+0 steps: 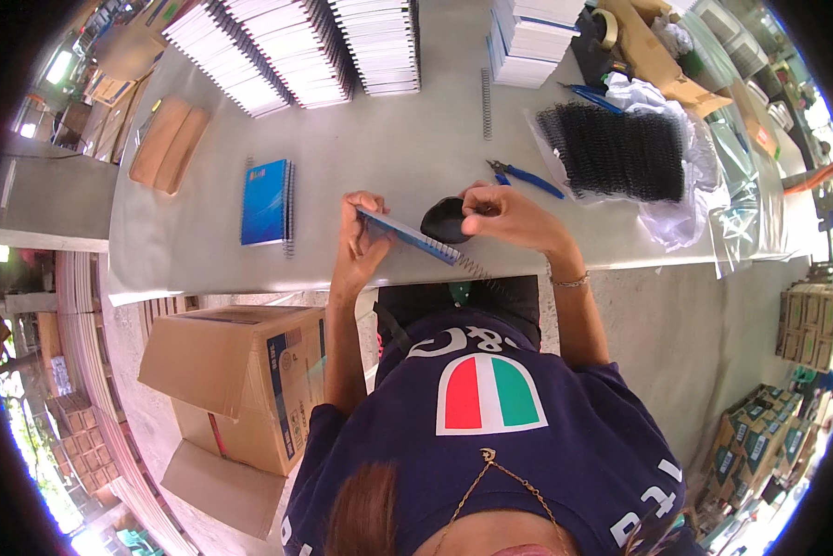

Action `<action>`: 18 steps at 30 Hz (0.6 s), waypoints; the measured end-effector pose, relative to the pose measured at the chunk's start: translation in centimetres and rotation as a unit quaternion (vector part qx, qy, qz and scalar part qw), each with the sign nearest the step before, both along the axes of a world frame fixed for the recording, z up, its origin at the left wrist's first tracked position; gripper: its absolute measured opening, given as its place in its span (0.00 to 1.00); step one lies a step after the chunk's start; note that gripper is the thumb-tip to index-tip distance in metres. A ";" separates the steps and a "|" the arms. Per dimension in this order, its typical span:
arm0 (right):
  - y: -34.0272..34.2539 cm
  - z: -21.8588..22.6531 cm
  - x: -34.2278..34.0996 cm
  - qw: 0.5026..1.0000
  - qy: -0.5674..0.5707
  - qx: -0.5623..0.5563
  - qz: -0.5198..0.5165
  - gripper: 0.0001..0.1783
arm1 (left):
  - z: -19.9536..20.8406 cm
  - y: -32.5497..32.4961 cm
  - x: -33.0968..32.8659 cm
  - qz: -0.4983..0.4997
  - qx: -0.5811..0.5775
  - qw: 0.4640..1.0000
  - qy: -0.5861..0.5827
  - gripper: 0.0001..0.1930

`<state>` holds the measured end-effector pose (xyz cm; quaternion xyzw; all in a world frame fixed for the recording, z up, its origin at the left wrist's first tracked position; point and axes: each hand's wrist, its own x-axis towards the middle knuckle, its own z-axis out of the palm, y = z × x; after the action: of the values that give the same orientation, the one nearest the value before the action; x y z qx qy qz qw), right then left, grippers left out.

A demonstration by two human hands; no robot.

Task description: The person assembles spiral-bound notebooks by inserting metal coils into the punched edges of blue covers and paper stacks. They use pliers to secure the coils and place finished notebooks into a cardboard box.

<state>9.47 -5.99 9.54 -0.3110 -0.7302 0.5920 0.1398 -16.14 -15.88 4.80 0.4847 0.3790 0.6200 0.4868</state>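
My left hand (pixel 362 243) grips a thin blue notebook (pixel 402 237) by its far end, tilted almost edge-on above the table's near edge. A black wire coil (pixel 476 269) sits in the holes at the notebook's near right end and trails loose past it. My right hand (pixel 514 219) is closed, fingers curled, beside a smooth black rounded piece (pixel 443 221); the fingers overlap its right end and hide what they pinch. Blue-handled cutting pliers (pixel 532 181) lie just beyond this hand. Another blue notebook (pixel 267 202), with a coil along its right side, lies flat to the left.
Tall stacks of coil-bound notebooks (pixel 291 51) stand at the back, with another stack (pixel 527 42) farther right. A heap of black coils (pixel 616 150) rests on plastic at right. One loose coil (pixel 486 104) lies mid-table. An open cardboard box (pixel 235 380) stands below the table's left side.
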 end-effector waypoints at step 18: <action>-1.8 1.3 0.9 0.995 0.058 -0.084 -0.005 0.34 | 0.2 -1.0 1.3 0.009 -0.014 1.000 -0.017 0.28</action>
<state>10.36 -7.82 10.81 -0.2907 -0.6670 0.6675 0.1584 -14.86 -16.89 4.97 0.4634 0.3838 0.6274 0.4942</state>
